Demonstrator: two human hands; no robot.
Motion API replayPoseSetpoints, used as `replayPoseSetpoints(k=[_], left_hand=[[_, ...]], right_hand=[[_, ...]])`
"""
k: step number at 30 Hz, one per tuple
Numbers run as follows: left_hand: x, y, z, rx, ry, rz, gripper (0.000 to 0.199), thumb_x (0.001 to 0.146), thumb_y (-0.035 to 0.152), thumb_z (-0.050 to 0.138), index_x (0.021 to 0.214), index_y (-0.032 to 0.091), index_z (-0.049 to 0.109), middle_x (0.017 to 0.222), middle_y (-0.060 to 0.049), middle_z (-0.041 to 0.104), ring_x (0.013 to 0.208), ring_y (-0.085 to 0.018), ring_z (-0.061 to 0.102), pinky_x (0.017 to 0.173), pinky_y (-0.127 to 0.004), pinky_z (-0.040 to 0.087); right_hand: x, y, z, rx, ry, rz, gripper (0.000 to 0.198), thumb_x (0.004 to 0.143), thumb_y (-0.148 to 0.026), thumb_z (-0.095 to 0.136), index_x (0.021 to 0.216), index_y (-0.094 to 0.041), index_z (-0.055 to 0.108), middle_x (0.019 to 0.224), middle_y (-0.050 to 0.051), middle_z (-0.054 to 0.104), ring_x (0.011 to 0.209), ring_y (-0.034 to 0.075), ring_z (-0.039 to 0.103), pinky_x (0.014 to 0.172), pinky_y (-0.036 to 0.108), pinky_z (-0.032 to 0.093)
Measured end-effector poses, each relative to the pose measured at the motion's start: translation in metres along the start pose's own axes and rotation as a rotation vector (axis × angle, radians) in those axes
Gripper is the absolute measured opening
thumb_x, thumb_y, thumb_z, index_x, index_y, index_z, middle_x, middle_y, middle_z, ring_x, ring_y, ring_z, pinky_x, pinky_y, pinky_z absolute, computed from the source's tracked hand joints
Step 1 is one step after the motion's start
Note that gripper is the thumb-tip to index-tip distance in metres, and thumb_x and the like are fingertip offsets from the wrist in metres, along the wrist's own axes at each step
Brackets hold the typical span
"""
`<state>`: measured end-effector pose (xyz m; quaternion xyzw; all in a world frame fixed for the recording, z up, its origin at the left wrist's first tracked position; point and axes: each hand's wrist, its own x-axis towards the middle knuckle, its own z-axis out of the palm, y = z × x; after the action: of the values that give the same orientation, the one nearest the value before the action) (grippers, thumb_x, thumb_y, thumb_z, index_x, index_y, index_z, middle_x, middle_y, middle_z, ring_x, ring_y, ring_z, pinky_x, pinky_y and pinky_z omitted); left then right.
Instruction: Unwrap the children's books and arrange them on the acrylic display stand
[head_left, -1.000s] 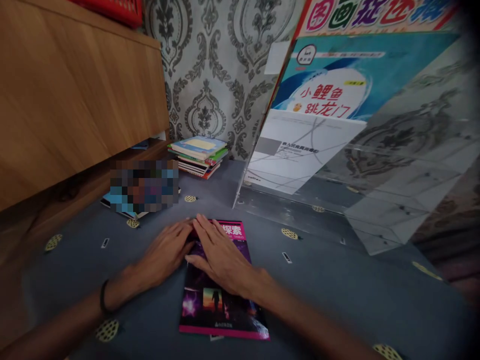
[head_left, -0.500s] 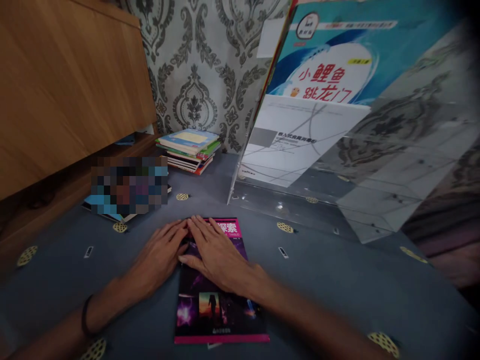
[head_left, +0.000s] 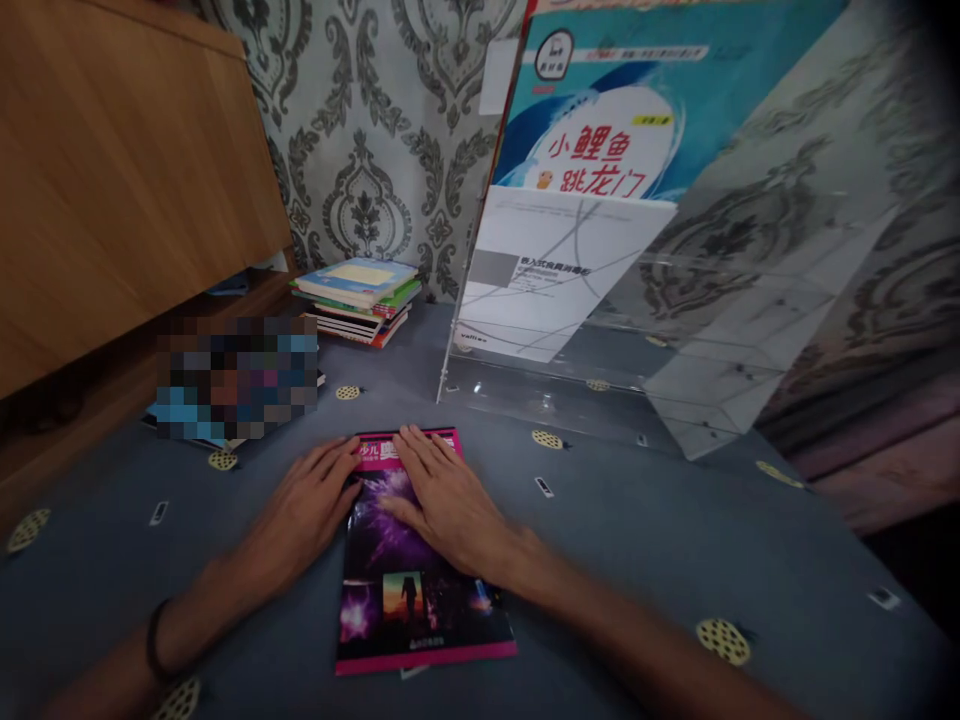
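A dark book point(head_left: 375, 520) with pink bands and purple, space-like pictures lies flat on the cloth in front of me. My right hand point(head_left: 442, 500) rests palm down across its upper right part, fingers stretched out and covering some of the title. Along the upper left edge of the book lies my left hand point(head_left: 311, 495), flat, with its fingertips on the corner and a dark band round the wrist. Neither hand grips anything.
A clear acrylic stand point(head_left: 525, 385) at the right back holds a white booklet point(head_left: 525, 290) and a teal book point(head_left: 720, 100). Several books form a stack point(head_left: 356, 290) by the wall. A blurred-out book point(head_left: 232, 385) lies left, beside a wooden cabinet point(head_left: 127, 170).
My hands have moved apart over the book's top, my right hand sliding right, so more of the cover and title shows. The whole view has shifted slightly.
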<state>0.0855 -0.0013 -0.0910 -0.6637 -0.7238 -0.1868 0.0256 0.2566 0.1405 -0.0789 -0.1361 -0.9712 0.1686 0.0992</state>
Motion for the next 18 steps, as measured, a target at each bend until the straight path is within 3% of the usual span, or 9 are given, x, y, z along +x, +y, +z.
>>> replayPoseSetpoints(k=[9,12,15,18], left_hand=[[0.0,-0.002,-0.001,0.019,0.008,0.017,0.031,0.105,0.031,0.036,0.128,0.019,0.053,0.142,-0.01,0.059,0.132,-0.025,0.052,0.105,-0.048,0.049],[0.004,0.0,-0.007,0.097,-0.024,0.041,0.034,0.105,0.034,0.036,0.127,0.017,0.055,0.14,-0.011,0.06,0.135,-0.028,0.05,0.103,-0.05,0.05],[0.017,0.01,-0.014,0.143,-0.042,0.119,0.038,0.106,0.036,0.033,0.128,0.016,0.057,0.14,-0.012,0.06,0.134,-0.029,0.051,0.106,-0.051,0.047],[0.039,0.026,-0.015,0.101,-0.088,0.268,0.042,0.108,0.035,0.028,0.135,0.016,0.053,0.142,-0.011,0.059,0.133,-0.023,0.053,0.111,-0.046,0.044]], right_hand=[[-0.024,0.047,-0.021,0.141,0.011,0.007,0.063,0.105,-0.053,0.027,0.153,-0.014,0.038,0.157,0.015,0.041,0.148,0.026,0.034,0.123,0.056,0.023],[-0.03,0.065,-0.03,0.325,0.027,0.023,0.057,0.106,-0.051,0.025,0.153,-0.022,0.038,0.154,0.008,0.047,0.144,0.022,0.041,0.122,0.05,0.03],[-0.03,0.073,-0.039,0.538,0.022,0.075,0.055,0.105,-0.053,0.029,0.153,-0.027,0.036,0.15,0.005,0.053,0.139,0.021,0.048,0.118,0.047,0.038],[-0.028,0.075,-0.044,0.693,0.028,0.088,0.058,0.103,-0.057,0.032,0.153,-0.027,0.034,0.15,0.007,0.053,0.139,0.023,0.049,0.12,0.05,0.034]])
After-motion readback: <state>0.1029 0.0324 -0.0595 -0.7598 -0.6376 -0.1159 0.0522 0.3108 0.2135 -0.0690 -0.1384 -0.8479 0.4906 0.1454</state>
